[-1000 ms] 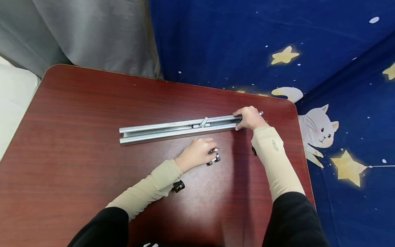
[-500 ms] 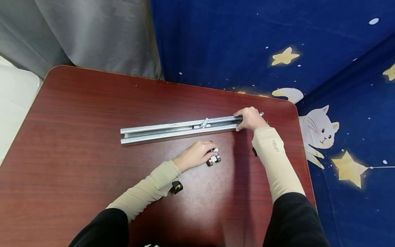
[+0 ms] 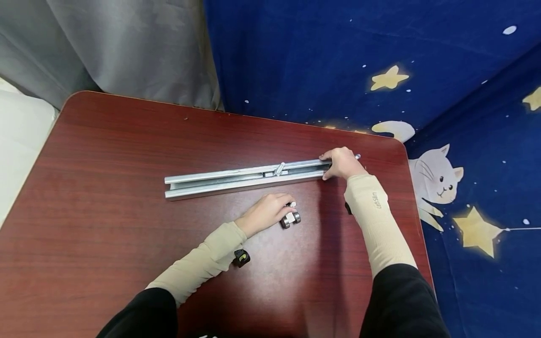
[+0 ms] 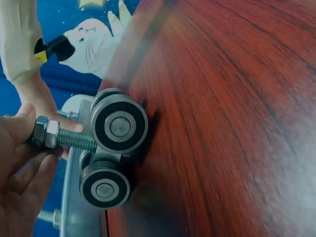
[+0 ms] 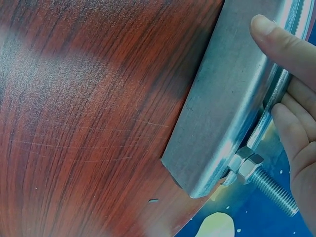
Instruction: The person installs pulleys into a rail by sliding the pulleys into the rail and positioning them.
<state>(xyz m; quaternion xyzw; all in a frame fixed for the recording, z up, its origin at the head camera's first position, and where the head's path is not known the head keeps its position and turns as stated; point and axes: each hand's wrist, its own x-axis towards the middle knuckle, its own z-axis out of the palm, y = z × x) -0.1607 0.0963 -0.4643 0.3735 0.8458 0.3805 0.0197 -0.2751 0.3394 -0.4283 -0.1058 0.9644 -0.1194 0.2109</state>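
Observation:
My left hand [image 3: 263,213] pinches the nuts on the threaded bolt of a roller trolley [image 3: 290,218], just in front of a metal rail [image 3: 211,181]. In the left wrist view the trolley's round wheels [image 4: 119,126] are close to the tabletop; contact is hard to tell. My right hand [image 3: 345,162] grips the rail near its right end, thumb on one side wall and fingers across the slotted top. A second bolt [image 3: 279,168] stands up out of the slot mid-rail. Another bolt with nuts [image 5: 274,186] sticks out at the rail's right end.
The rail lies lengthwise across a reddish-brown wooden table [image 3: 127,150], slot facing up. Behind the table hang a grey curtain [image 3: 148,47] and a blue star-patterned curtain [image 3: 296,56]. The table's right edge runs close beside the right arm.
My left hand has lowered slightly toward the front and tipped the trolley, so its wheels and white-looking middle show differently. My right hand and the rail stay put.

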